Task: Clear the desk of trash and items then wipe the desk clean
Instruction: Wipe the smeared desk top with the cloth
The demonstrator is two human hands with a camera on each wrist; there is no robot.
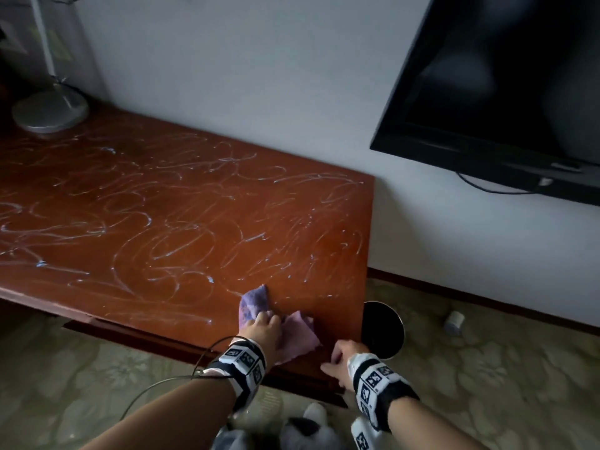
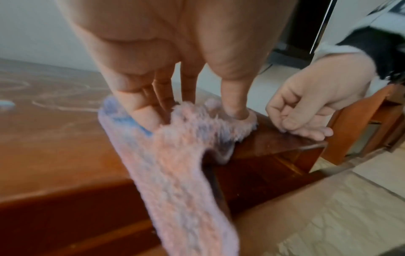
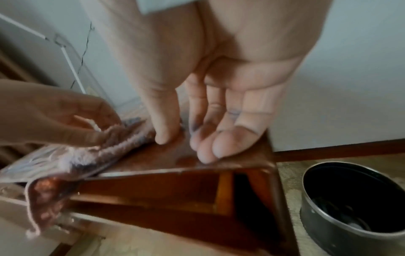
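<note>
A brown wooden desk (image 1: 162, 222) is covered in white swirling streaks. A purple fluffy cloth (image 1: 300, 332) lies near its front right corner, one end hanging over the front edge (image 2: 175, 181). My left hand (image 1: 263, 328) presses down on the cloth with fairly straight fingers (image 2: 140, 104) and thumb. My right hand (image 1: 341, 355) holds nothing; its relaxed fingertips (image 3: 208, 150) rest on the bare corner of the desk, just right of the cloth (image 3: 114, 142).
A round dark bin (image 1: 386, 329) stands on the patterned carpet beside the desk's right end. A lamp base (image 1: 48, 112) sits at the desk's far left. A black TV (image 1: 503, 92) hangs on the wall. A small white object (image 1: 454, 321) lies on the floor.
</note>
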